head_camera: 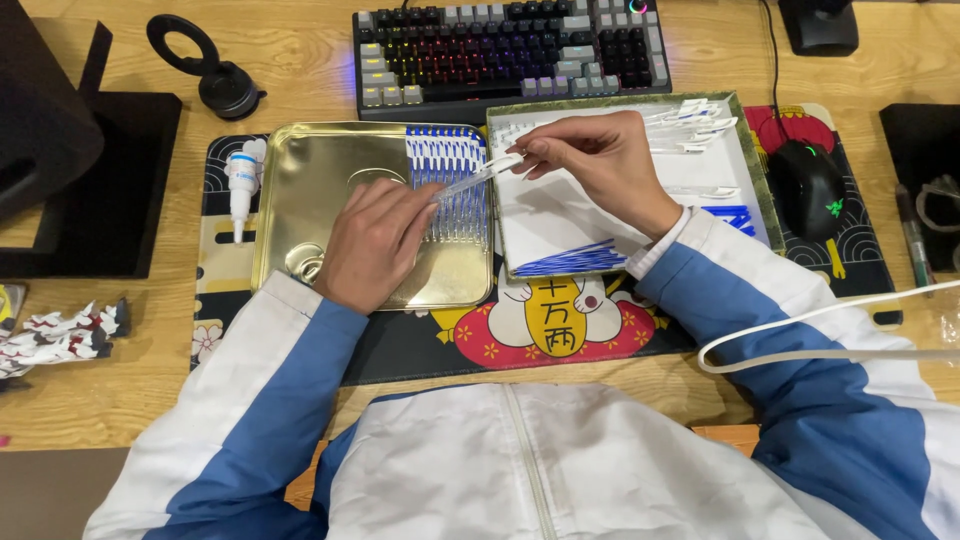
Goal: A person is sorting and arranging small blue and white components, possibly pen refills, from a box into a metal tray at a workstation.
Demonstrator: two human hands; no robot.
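Surface: a pale wooden desk (300, 50) is seen from above, with a dark patterned desk mat (420, 340) spread across its middle.
Left hand: the left hand (375, 243) is laid inside a gold metal tray (300, 190), its fingers curled and pinched on the near end of a thin clear strip (478, 178).
Right hand: the right hand (600, 165) is held over a white-lined box lid (745, 170), fingertips pinched shut on the far end of the same strip.
Strip: it is stretched between the two hands, across the seam where tray and lid meet.
Tray contents: a row of blue-and-white strips (447, 160) is lined up along the right side of the tray.
Lid contents: blue strips (570, 260) are fanned at the near edge, white tabs (695, 120) piled at the far corner.
Back of desk: a backlit keyboard (510, 50) is set beyond the tray and lid.
Right side: a black mouse (808, 185) is placed on the mat, just beside the lid; a white cable (800, 335) is looped over the sleeve.
Left side: a small white bottle (240, 185) is laid beside the tray, and torn wrappers (60, 335) are scattered near the desk edge.
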